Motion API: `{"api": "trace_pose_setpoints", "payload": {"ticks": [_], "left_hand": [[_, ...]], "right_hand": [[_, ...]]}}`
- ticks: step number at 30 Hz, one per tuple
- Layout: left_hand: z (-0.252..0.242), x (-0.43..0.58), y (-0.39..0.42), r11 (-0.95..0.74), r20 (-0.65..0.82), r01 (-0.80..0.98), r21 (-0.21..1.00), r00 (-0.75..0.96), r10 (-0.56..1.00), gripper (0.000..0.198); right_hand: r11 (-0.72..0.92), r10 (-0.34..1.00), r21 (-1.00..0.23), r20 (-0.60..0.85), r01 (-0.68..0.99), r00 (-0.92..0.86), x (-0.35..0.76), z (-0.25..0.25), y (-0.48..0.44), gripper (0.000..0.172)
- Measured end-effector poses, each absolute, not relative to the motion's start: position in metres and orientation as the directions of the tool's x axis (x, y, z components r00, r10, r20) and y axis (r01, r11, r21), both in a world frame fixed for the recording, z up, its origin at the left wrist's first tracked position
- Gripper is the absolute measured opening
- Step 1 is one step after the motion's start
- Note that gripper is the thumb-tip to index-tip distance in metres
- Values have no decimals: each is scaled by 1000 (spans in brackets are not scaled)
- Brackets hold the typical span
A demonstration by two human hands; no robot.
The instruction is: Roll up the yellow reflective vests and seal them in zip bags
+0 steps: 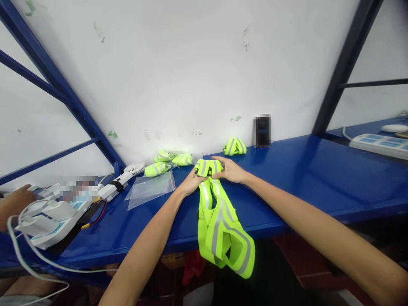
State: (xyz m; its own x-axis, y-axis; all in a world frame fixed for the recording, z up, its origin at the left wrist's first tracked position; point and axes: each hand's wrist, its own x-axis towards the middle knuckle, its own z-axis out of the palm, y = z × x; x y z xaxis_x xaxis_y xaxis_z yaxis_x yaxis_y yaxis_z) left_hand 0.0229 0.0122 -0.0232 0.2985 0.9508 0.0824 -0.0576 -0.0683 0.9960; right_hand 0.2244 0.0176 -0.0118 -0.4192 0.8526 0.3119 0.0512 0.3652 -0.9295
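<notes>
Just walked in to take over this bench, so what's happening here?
A person's left hand and right hand grip the folded top end of a neon reflective vest on the blue bench; the rest of it hangs over the front edge. Several rolled-up vests lie by the wall, with clear bags beside them. Another person's hand rests at the far left.

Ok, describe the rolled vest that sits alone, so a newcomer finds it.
Follow the blue bench to its back edge at the white wall. Left of the small dark box lies one rolled yellow vest. It sits alone; the other three cluster further left.
</notes>
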Motion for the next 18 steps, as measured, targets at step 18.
{"api": "trace_pose_setpoints", "payload": {"ticks": [18], "left_hand": [[-29,31,15,-41,49,-41,998,210,976,26]], "right_hand": [[369,908,-928,371,-49,-194,221,-5,15,71]]}}
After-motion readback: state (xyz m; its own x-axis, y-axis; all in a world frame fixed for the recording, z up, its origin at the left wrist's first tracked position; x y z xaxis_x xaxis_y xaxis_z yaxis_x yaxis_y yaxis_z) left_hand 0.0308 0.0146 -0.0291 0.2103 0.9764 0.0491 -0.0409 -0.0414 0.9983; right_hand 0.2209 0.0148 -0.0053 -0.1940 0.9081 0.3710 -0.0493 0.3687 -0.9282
